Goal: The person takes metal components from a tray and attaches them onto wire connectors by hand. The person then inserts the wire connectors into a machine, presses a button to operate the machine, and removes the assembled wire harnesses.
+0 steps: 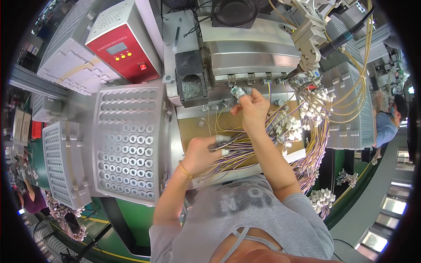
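My right hand [255, 109] pinches a small silvery part [238, 92] with a pale green face. It holds the part just in front of the row of small metal clamps [251, 79] on the machine's front. My left hand [204, 152], with white covers on its fingertips, is closed around the near end of a bundle of yellow and purple wires [239, 147]. The wires run under my right forearm to a heap of white connectors [287, 129]. Several small clear and grey pieces [212, 107] lie on the brown work board [186, 133] beyond my left hand.
At left stands a plastic tray [127, 114] with rows of round metal pieces. Behind it is a red-fronted control box [127, 52]. A black bin [191, 83] sits left of the clamps. A jointed metal head [307, 44] with tubes hangs at right, above more wires [318, 136].
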Demonstrator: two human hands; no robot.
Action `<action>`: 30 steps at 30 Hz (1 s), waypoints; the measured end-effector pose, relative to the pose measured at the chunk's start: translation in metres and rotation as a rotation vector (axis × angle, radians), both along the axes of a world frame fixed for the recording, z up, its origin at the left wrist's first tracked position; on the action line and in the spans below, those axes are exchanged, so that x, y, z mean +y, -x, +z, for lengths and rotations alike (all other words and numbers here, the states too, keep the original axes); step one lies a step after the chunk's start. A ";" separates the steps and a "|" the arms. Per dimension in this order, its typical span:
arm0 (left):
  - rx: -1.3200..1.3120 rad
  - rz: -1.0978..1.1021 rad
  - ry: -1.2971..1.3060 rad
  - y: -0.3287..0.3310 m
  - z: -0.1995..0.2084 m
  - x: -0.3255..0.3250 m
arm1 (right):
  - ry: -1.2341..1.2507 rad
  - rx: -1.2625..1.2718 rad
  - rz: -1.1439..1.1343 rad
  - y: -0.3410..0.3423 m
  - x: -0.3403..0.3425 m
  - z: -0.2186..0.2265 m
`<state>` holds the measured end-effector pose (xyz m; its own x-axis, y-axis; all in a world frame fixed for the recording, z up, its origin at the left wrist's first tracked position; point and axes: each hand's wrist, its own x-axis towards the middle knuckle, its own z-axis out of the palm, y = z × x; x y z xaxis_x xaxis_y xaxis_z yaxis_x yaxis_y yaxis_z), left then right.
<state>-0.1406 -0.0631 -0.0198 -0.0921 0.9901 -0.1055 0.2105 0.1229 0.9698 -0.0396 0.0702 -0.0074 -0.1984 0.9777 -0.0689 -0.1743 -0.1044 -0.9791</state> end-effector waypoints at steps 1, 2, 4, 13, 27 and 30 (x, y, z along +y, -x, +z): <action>-0.070 -0.005 0.043 0.005 0.003 -0.004 | -0.005 -0.013 0.008 0.000 0.000 -0.001; -0.073 -0.007 0.039 0.012 0.001 -0.008 | -0.010 -0.026 0.016 0.001 0.000 -0.001; 0.115 0.023 -0.129 0.022 0.000 -0.013 | 0.035 0.028 -0.008 0.004 -0.006 0.002; -0.172 0.381 0.030 0.033 0.023 -0.016 | -0.358 -0.480 0.163 0.000 0.009 0.005; 1.003 0.673 -0.276 0.123 -0.036 -0.029 | -0.539 -0.356 0.677 -0.026 -0.037 0.017; 1.364 0.867 0.001 0.191 -0.082 -0.065 | -0.419 -0.259 0.642 -0.027 -0.038 0.013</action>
<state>-0.3317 -0.1283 -0.1022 -0.6160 0.5930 0.5186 0.7418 0.6582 0.1285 -0.0124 0.0321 0.0056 -0.7577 0.6334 0.1569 0.0329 0.2773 -0.9602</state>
